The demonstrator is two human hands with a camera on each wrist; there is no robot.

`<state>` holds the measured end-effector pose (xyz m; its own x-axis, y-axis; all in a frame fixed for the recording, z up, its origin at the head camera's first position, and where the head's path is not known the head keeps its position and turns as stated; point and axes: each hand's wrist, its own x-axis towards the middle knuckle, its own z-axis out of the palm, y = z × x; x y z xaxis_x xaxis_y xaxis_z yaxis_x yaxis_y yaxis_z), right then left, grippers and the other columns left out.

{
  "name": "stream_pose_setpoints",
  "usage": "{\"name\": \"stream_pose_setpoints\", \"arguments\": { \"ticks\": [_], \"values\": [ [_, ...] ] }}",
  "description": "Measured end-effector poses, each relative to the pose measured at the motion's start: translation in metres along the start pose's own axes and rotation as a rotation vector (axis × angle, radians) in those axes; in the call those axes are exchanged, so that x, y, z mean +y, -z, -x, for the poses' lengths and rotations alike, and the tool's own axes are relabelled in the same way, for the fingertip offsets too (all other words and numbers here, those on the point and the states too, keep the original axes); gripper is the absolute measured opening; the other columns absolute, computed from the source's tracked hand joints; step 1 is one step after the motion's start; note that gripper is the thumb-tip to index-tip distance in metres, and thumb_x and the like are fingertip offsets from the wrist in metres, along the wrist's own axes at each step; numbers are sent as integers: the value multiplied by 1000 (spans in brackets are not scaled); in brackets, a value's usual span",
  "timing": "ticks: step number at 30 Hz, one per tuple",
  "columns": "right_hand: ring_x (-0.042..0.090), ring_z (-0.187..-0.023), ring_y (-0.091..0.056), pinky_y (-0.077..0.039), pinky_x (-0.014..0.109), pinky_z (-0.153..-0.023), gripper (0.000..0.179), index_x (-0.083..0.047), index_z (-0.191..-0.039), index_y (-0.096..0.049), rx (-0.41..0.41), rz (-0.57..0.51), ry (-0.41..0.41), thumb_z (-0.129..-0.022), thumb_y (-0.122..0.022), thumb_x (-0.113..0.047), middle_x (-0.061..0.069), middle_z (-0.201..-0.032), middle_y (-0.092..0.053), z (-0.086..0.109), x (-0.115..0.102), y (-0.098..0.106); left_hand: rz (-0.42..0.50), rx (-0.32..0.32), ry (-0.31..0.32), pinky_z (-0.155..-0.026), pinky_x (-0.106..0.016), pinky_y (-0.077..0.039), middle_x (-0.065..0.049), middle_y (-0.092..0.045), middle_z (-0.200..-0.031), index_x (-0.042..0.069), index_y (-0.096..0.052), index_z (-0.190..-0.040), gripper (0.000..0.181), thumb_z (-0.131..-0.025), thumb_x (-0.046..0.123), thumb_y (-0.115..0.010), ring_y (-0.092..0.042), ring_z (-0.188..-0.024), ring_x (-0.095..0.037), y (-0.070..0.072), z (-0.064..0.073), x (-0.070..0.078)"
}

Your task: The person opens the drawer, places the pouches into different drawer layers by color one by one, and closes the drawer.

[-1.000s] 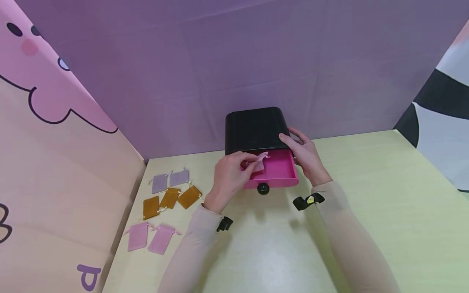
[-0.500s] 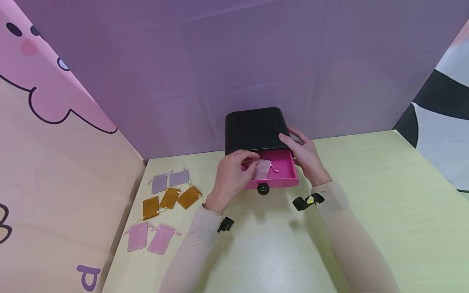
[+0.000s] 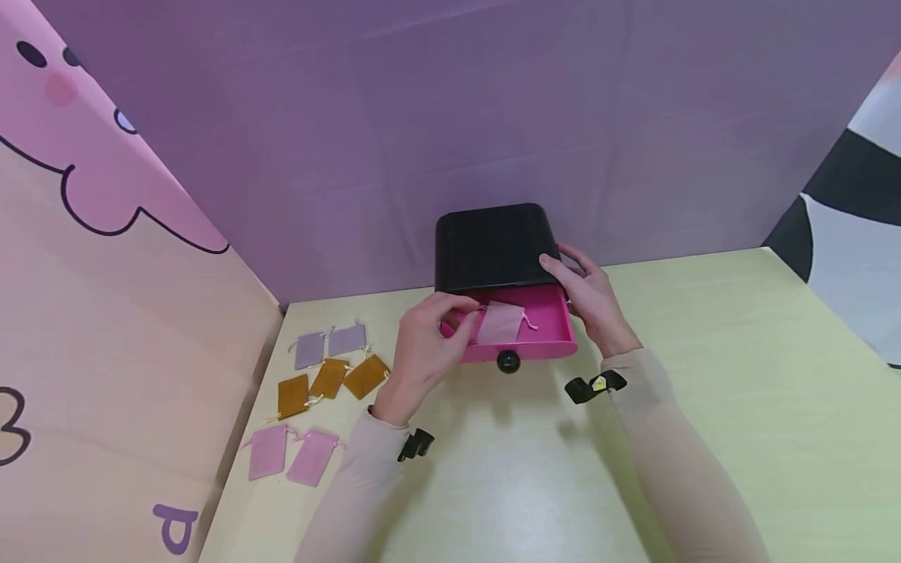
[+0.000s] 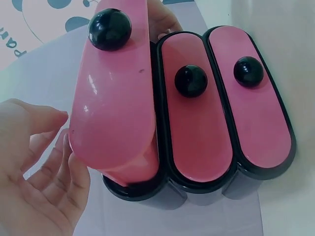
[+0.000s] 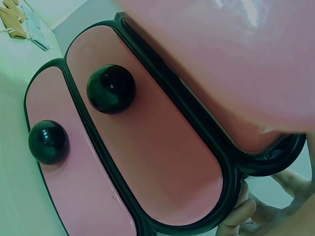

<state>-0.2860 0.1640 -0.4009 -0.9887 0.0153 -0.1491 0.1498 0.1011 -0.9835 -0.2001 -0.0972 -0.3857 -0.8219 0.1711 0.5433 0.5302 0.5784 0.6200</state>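
Observation:
A black drawer cabinet (image 3: 496,249) stands against the back wall, its top pink drawer (image 3: 547,317) pulled partway out. Inside the drawer lies a pale pink drawstring pouch (image 3: 501,322), its cord towards the right. My left hand (image 3: 428,340) is at the drawer's left end with fingers loosely bent and nothing between them; in the left wrist view its fingertips (image 4: 63,118) are right beside the drawer's edge. My right hand (image 3: 591,303) grips the cabinet's right side, thumb on the top edge. In the right wrist view some of its fingers (image 5: 241,212) show beside the frame.
Two lower pink drawers (image 4: 197,128) with round black knobs are closed. On the table's left lie two lilac pouches (image 3: 347,339), several mustard-brown pouches (image 3: 329,379) and two pink pouches (image 3: 312,457). A purple cloth wall (image 3: 493,117) rises directly behind the cabinet.
My left hand has let go of the pale pink pouch and drawn back to the left. The pouch now lies flat in the drawer. My right hand keeps its grip on the cabinet.

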Motion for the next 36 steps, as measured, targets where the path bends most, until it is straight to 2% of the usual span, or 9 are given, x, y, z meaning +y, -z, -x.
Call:
{"name": "stream_pose_setpoints", "arguments": {
  "ticks": [4,8,17,21,25,27,30,33,36],
  "values": [
    [34,-145,-53,-54,25,-89,87,-32,-168,-31,3,-10,4,-96,-67,-64,9,-172,-39,0,0,1,2,11,-4,-68,-30,-59,-2,-77,-100,13,-81,-112,16,-96,17,-78,-66,-78,-15,3,4,-2],
    [35,-144,-54,-54,25,-88,87,-32,-169,-31,-4,-8,3,-96,-67,-63,9,-171,-39,1,1,-1,-11,10,35,-65,-24,-57,-1,-75,-99,15,-81,-112,17,-96,19,-78,-67,-78,-14,9,14,-7],
    [37,-145,-52,-52,27,-90,87,-31,-169,-31,10,7,4,-96,-66,-63,10,-171,-39,3,2,-3,-43,15,88,-65,-25,-58,-2,-77,-102,13,-82,-110,15,-97,18,-77,-69,-78,-17,26,33,-26],
    [36,-146,-52,-53,37,-102,87,-31,-169,-31,12,6,-1,-96,-66,-63,10,-171,-39,4,2,-4,-62,5,89,-64,-28,-59,-3,-77,-99,13,-83,-109,14,-97,18,-78,-70,-77,-17,29,40,-32],
    [36,-147,-52,-47,51,-117,88,-31,-169,-30,13,-3,-1,-96,-67,-63,10,-172,-38,3,1,-4,-65,-3,80,-64,-29,-60,-3,-78,-99,12,-83,-109,14,-96,17,-79,-70,-76,-18,30,43,-36],
    [36,-147,-52,-48,50,-116,88,-31,-169,-30,12,-5,-1,-96,-67,-64,10,-172,-38,3,1,-4,-68,-8,87,-64,-28,-59,-3,-78,-100,12,-82,-110,14,-97,17,-79,-71,-77,-20,31,45,-39],
    [36,-145,-53,-55,37,-102,87,-32,-169,-31,6,-8,1,-96,-67,-63,9,-171,-39,3,2,-4,-89,-24,118,-64,-25,-56,-2,-79,-101,12,-82,-110,14,-97,17,-77,-70,-78,-19,32,49,-42],
    [36,-145,-53,-54,39,-104,86,-32,-169,-31,7,-5,1,-96,-66,-63,10,-171,-39,4,3,-4,-107,-40,144,-64,-25,-54,-1,-78,-100,12,-82,-109,14,-98,17,-76,-68,-79,-17,35,54,-46],
    [36,-146,-53,-50,46,-112,87,-31,-169,-30,11,-2,0,-97,-66,-63,10,-171,-39,5,4,-3,-128,-38,151,-65,-26,-54,0,-78,-99,13,-83,-108,13,-97,16,-77,-68,-78,-15,37,59,-51]
  ]
}}
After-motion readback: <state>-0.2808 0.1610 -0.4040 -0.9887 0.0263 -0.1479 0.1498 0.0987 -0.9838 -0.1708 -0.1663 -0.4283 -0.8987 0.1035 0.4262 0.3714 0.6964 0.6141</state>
